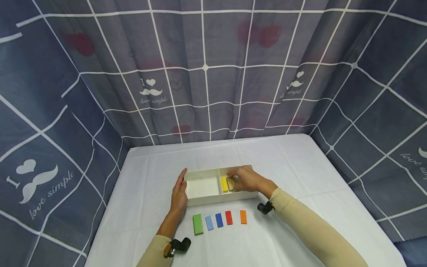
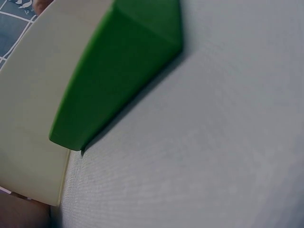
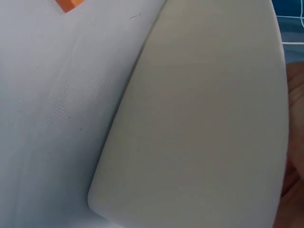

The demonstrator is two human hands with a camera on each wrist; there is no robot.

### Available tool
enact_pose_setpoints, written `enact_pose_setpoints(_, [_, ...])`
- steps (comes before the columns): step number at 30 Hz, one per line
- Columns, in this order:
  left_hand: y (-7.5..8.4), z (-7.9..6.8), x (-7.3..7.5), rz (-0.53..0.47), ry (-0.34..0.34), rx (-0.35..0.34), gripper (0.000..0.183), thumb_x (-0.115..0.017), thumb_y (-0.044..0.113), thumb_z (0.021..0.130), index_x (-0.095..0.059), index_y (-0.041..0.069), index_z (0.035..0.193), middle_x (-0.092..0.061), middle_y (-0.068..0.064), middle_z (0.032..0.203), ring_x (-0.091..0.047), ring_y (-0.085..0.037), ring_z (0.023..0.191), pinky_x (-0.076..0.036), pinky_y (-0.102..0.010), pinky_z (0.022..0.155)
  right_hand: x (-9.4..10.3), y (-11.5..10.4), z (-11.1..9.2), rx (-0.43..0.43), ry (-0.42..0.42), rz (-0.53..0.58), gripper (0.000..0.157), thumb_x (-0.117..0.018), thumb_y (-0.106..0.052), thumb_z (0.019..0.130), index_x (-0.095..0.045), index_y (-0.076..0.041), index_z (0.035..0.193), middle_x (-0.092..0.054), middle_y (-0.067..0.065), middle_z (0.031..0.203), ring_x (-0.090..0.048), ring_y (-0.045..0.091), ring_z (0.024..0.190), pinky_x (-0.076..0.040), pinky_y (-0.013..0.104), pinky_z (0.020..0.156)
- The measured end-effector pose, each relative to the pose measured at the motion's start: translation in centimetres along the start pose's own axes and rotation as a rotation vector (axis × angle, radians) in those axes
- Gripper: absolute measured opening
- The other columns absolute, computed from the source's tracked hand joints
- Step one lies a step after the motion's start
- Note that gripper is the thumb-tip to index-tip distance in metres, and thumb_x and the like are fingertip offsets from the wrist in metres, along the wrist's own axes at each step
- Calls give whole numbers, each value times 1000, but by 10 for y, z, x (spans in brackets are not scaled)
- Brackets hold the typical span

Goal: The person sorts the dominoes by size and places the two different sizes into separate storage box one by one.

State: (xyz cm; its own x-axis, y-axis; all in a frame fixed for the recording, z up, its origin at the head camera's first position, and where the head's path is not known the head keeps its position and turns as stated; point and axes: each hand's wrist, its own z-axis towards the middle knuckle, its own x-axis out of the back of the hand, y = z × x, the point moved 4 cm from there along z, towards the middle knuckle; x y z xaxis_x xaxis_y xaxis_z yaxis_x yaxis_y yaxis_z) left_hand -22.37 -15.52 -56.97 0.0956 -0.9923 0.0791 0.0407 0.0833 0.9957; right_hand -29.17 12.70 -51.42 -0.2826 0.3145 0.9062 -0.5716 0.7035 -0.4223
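A cream box [image 1: 203, 200] with a divider stands on the table, split into a wide left compartment and a narrower right one. My left hand [image 1: 179, 198] rests along the box's left end, fingers fairly straight and thumb at the rim. My right hand [image 1: 248, 180] reaches into the right compartment, its thumb and fingers around a tan block [image 1: 231, 183]. Beside that block, a yellow block [image 1: 224, 184] lies against the divider. In the right wrist view the box wall [image 3: 199, 118] hides most of the right hand [image 3: 295, 128].
In front of the box several blocks lie in a row: a larger green block [image 1: 198, 224], a light blue block [image 1: 209, 223], a dark blue block [image 1: 219, 220], a red block [image 1: 228, 217] and an orange block [image 1: 243, 217]. Dark checked curtains [image 1: 220, 89] surround the white table [image 1: 150, 163].
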Motion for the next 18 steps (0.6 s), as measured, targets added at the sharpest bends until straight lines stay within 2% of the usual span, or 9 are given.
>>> enact_pose_setpoints(5, [0, 0, 0, 4, 1, -6, 54, -28, 18, 121, -30, 21, 175, -30, -15, 180, -22, -39, 168, -14, -62, 137, 6, -2, -3, -4, 2, 53, 66, -96, -18, 84, -71, -4, 144, -75, 9, 142, -68, 29, 135, -45, 59, 120])
enact_pose_setpoints(11, [-1, -1, 0, 9, -1, -4, 54, -27, 19, 121, -30, 23, 175, -30, -14, 180, -22, -38, 168, -14, -62, 137, 17, -7, -7, 42, 24, 99, 63, -90, -13, 90, -68, -1, 147, -74, 12, 143, -71, 29, 132, -57, 50, 114])
enact_pose_setpoints(18, [0, -1, 0, 10, -3, -1, 54, -28, 20, 121, -30, 23, 175, -30, -14, 180, -22, -39, 168, -14, -63, 137, 27, -9, -13, 49, 50, 139, 60, -88, -16, 92, -68, 0, 147, -73, 13, 144, -72, 31, 132, -59, 50, 111])
